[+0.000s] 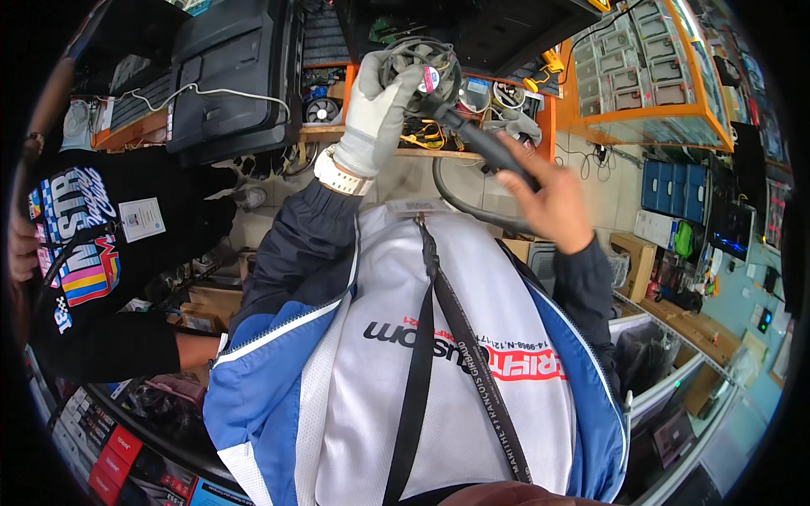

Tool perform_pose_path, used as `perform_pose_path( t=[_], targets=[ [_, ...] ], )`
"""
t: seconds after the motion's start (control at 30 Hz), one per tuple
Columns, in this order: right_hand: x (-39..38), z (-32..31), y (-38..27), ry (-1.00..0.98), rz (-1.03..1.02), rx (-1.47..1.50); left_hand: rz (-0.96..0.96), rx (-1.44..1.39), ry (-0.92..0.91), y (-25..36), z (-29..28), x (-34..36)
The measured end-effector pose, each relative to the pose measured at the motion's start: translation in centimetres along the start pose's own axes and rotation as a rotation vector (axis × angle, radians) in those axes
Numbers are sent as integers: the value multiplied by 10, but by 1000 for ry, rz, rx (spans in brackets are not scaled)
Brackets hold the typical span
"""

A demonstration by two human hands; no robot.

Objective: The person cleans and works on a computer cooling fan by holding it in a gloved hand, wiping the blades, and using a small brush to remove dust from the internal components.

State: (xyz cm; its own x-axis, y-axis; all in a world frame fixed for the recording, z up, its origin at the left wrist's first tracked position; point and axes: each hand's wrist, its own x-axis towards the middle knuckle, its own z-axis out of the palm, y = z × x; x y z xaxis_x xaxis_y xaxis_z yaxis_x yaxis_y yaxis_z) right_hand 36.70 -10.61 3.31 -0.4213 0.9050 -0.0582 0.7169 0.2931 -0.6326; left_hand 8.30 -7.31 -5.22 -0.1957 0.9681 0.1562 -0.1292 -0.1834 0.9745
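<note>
My left hand (376, 101), in a grey-white work glove, grips a round dark computer fan (456, 84) with a pink and white label at its hub. Thin cables loop around the fan's rim. My bare right hand (548, 196), slightly blurred, is closed around a black vacuum cleaner nozzle (481, 142). The nozzle slants up to the left, and its tip is right at the fan's lower edge; whether they touch I cannot tell. A dark hose (460, 205) curves below, partly hidden behind my body and right arm.
An open drawer (325, 133) of fans, cables and parts lies beneath my hands. Beyond it stands a black case (472, 34). Left are a large black printer-like machine (228, 84) and a person in a black shirt (93, 228); right, an orange cabinet of clear drawers (645, 139).
</note>
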Motion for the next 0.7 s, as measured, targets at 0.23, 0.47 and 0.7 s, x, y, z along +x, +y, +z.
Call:
perform_pose_path(
  t=[0.23,0.47,0.7],
  targets=[
    [-8,41,-2,82,-69,93,-22,-236,8,-7,4,6],
    [-17,54,-2,41,-60,87,-39,-365,50,3,15,1],
    [-17,52,-10,120,37,133,114,-258,68,-5,16,3]
  ],
)
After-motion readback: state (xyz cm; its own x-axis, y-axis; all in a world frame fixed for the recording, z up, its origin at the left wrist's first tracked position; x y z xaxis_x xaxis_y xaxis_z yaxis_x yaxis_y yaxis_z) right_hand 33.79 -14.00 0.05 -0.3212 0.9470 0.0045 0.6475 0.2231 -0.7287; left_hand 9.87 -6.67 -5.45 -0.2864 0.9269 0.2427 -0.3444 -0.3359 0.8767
